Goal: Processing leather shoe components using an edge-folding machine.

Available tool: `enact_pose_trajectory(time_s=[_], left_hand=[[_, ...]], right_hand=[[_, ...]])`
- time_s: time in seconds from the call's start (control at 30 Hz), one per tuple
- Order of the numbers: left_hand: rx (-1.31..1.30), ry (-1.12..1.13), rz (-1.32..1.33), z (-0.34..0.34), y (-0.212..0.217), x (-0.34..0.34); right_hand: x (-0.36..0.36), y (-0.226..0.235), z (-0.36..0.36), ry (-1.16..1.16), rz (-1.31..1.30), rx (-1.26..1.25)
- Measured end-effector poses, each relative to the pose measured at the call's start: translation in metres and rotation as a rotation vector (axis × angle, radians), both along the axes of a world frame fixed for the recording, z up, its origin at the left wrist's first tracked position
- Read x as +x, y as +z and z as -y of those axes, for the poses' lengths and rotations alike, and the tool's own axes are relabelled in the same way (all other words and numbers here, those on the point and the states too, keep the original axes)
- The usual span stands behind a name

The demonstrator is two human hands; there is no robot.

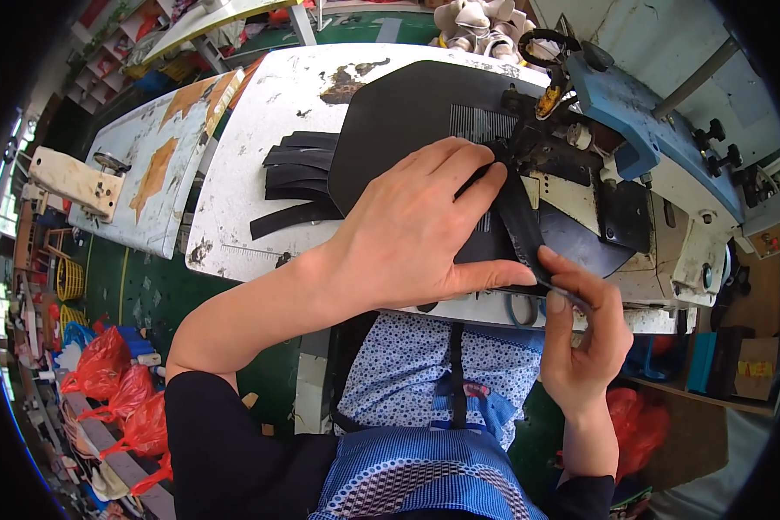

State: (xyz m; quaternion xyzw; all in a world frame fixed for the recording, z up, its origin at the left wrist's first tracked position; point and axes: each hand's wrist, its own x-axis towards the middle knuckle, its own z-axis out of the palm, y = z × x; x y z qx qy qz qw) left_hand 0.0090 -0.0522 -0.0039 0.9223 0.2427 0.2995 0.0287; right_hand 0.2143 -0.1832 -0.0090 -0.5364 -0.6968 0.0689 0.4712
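A black strip point(522, 227), leather-like, runs from under the machine's working head toward me. My left hand point(420, 217) lies over a dark plate, its bent fingertips gripping the strip close to the head, and its thumb stretches along to the strip's near end. My right hand point(588, 334) pinches that near end between thumb and fingers, where a thin grey edge shows. Just left of my left hand, several more black strips point(299, 165) lie fanned out, partly on the dark plate point(390, 113). What lies beneath my left palm is hidden.
The blue machine arm point(624, 104) stands at the right, its metal parts close to my fingers. A worn white tabletop point(243, 165) carries the plate. Another machine table point(152, 165) is at the left; red plastic bags point(108, 364) sit below it. Pale pieces point(481, 26) are piled behind.
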Motion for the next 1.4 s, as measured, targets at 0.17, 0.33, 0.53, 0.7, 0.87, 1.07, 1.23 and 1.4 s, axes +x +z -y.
enact_pose_trajectory(time_s=[0.17, 0.33, 0.53, 0.7, 0.87, 1.07, 1.23, 1.4], left_hand=[[-0.036, -0.069, 0.017, 0.001, -0.001, -0.003], [-0.045, -0.088, 0.033, -0.001, -0.002, -0.005], [0.022, -0.009, -0.022, 0.009, 0.003, 0.002], [0.107, 0.11, -0.047, 0.007, 0.003, 0.007], [0.003, -0.033, 0.013, -0.002, -0.001, 0.002], [-0.087, -0.103, 0.035, -0.006, 0.002, -0.002], [-0.101, -0.112, 0.052, -0.007, 0.0, -0.005], [-0.129, -0.112, 0.078, -0.005, 0.0, -0.005]], right_hand=[[-0.002, 0.0, 0.014, 0.054, 0.178, 0.043], [-0.006, -0.002, 0.015, 0.085, 0.296, 0.099], [0.0, -0.001, 0.012, -0.01, 0.071, 0.018], [0.007, 0.007, -0.009, -0.051, -0.287, -0.146], [0.004, 0.007, 0.01, 0.031, 0.141, 0.002], [-0.006, 0.0, 0.01, 0.072, 0.309, 0.119], [-0.013, -0.003, 0.016, 0.087, 0.343, 0.129], [-0.015, -0.009, 0.015, 0.076, 0.409, 0.199]])
